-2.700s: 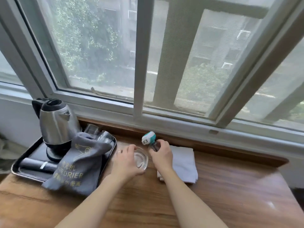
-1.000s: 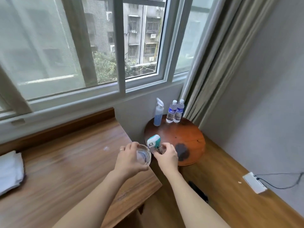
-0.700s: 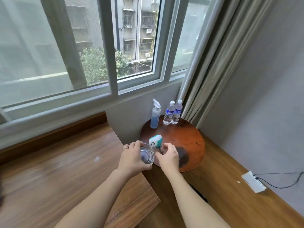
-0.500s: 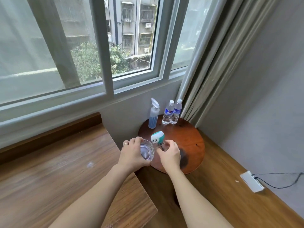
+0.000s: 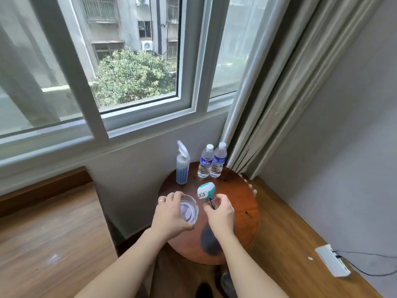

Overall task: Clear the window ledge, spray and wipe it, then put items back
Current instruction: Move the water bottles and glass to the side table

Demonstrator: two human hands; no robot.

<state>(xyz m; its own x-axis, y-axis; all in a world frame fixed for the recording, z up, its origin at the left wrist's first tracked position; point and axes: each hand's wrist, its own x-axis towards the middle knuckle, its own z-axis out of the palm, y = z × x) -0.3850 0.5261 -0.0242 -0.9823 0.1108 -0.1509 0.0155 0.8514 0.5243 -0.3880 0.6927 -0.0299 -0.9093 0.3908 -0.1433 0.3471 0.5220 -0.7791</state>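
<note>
1. Since a few seconds ago, both things I carry have come off the wooden window ledge [image 5: 49, 235] and now sit over the round side table [image 5: 242, 203]; the tray, kettle and white cloth are out of view.
2. Window [image 5: 129, 61] fills the top, with a tree and a building outside; a grey curtain [image 5: 279, 82] hangs at its right edge, down to the table's far side.
3. Ledge lies at lower left, well apart from my hands.
4. Round reddish-brown surface stands in the corner below the window, with a dark patch near my right wrist.
5. Spray bottle [image 5: 182, 166] stands upright at the table's back, holding blue liquid; two water bottles [image 5: 211, 163] stand touching each other just beside it.
6. My left hand [image 5: 171, 216] has its fingers curled round the rim of a clear glass dish [image 5: 190, 210], holding it low over the table's left part; whether it touches the wood I cannot tell.
7. My right hand [image 5: 221, 214] pinches the dark lower part of a small teal-and-white plug-in device [image 5: 205, 190], just right of the dish.
8. White power strip [image 5: 330, 263] lies on the floor at right, with a black cord.
</note>
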